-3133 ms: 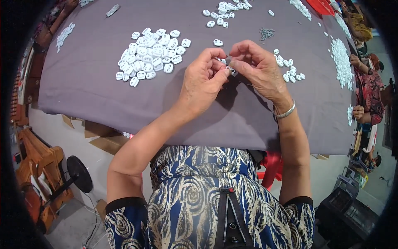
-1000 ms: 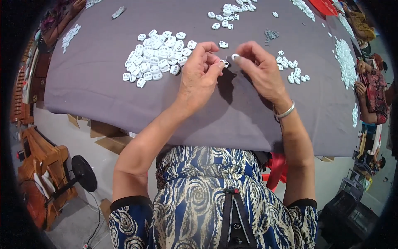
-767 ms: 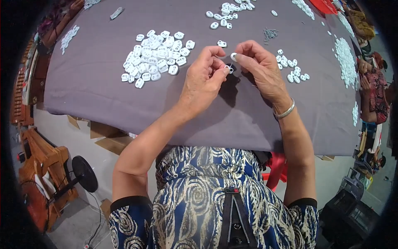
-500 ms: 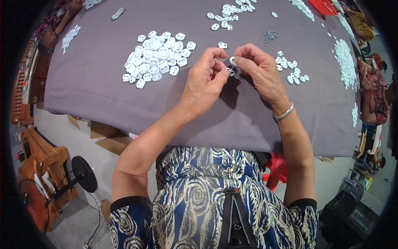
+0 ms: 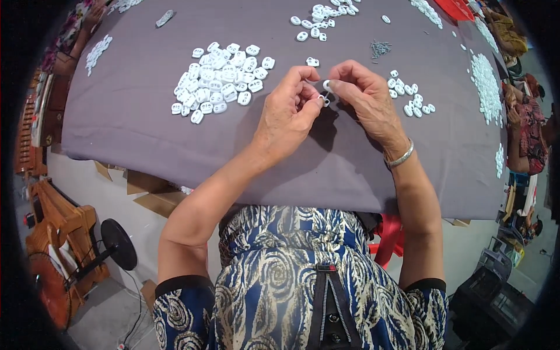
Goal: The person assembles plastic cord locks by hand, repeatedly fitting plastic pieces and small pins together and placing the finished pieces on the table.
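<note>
My left hand [image 5: 287, 116] is closed over the middle of the table, pinching a white two-hole plastic cord lock piece [image 5: 324, 101] between thumb and fingers. Just above and to the right, my right hand [image 5: 370, 104] pinches a smaller white oval cord lock piece [image 5: 327, 86]. The two pieces are close together; whether they touch I cannot tell. A single two-hole piece [image 5: 312, 62] lies beyond my fingertips. Left of my left hand spreads a large pile of white two-hole pieces [image 5: 217, 84]. Several small white oval pieces [image 5: 416, 104] lie right of my right hand.
Small grey metal bits [image 5: 381, 49], perhaps springs, lie beyond my right hand. More white pieces [image 5: 318, 24] are at the far middle, with another heap [image 5: 485, 87] near the right edge. A person [image 5: 528, 128] sits at the right; another's arm [image 5: 84, 29] shows upper left.
My hands and the pieces in them look nearly the same. At the upper left, the other person's arm has shifted slightly.
</note>
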`<state>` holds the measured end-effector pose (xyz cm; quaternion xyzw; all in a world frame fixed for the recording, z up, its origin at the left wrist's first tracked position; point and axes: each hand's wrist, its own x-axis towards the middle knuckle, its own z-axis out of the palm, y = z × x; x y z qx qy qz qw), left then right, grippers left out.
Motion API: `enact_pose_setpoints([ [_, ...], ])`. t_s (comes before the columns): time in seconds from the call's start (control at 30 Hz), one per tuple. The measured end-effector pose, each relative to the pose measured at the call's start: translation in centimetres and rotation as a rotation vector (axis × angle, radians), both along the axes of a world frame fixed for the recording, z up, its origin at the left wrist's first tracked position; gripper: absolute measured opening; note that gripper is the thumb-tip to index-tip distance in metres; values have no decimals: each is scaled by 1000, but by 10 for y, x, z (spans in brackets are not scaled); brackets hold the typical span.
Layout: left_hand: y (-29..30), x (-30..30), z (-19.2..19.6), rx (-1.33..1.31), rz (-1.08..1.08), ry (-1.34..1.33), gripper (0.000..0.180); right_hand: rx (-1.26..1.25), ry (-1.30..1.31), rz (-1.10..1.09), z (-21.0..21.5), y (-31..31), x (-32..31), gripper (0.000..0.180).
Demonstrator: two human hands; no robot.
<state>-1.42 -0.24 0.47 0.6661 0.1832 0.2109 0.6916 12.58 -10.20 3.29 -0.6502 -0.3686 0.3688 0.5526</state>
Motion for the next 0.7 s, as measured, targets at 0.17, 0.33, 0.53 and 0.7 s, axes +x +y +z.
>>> enact_pose_setpoints([
  [0.17,0,0,0,-9,4,-2,30,13,-7,11,-2,0,0,8],
  [0.33,0,1,-1,14,30,-11,30,7,-4,16,-5,-1,-1,7],
  [0.53,-2,1,-1,-9,52,-22,29,36,-102,46,-10,0,-4,7],
  [0.7,-3,1,2,-50,66,8,30,48,-110,48,-12,-1,-3,9],
])
